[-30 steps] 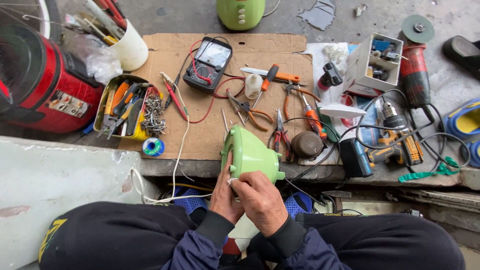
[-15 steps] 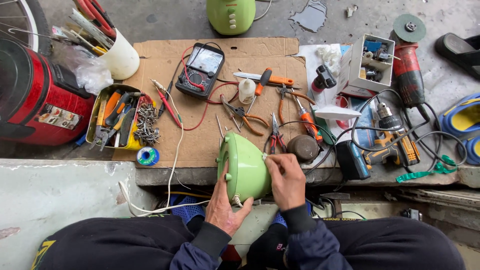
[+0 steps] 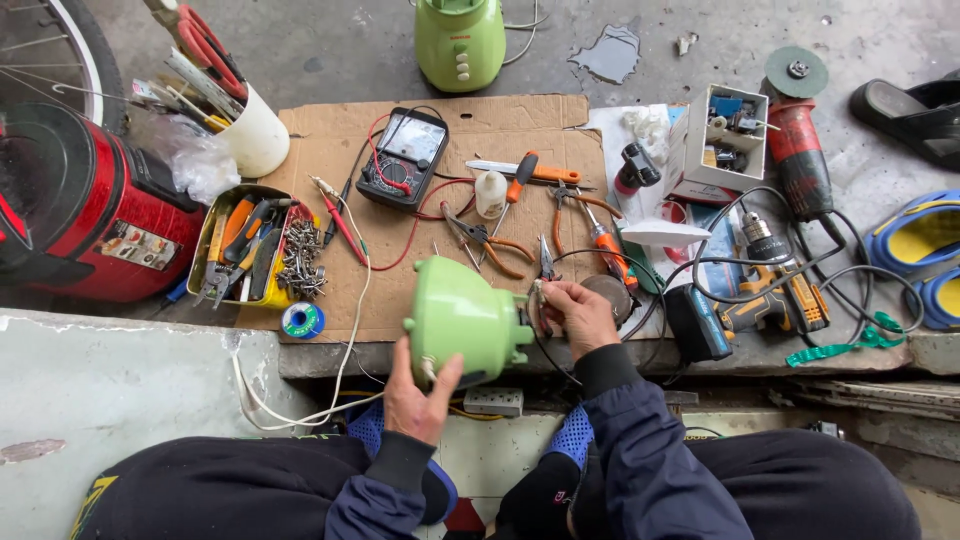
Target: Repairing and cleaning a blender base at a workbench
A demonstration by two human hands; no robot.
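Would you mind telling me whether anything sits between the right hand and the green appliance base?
Nothing visible does. The left hand grips the green appliance base from below; the right hand is beside its right edge, pinching a small part.

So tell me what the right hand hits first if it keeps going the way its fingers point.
The right hand points left, so it would likely meet the green housing first, held by the left hand; depth is unclear.

The green housing [image 3: 462, 318] in the left hand [image 3: 415, 398] looks like smooth, slightly glossy plastic. Beyond both hands lies matt brown cardboard [image 3: 330, 150], creased and rough-edged. Just past the right hand [image 3: 575, 312], pliers [image 3: 480, 240] show dull metal with orange grips.
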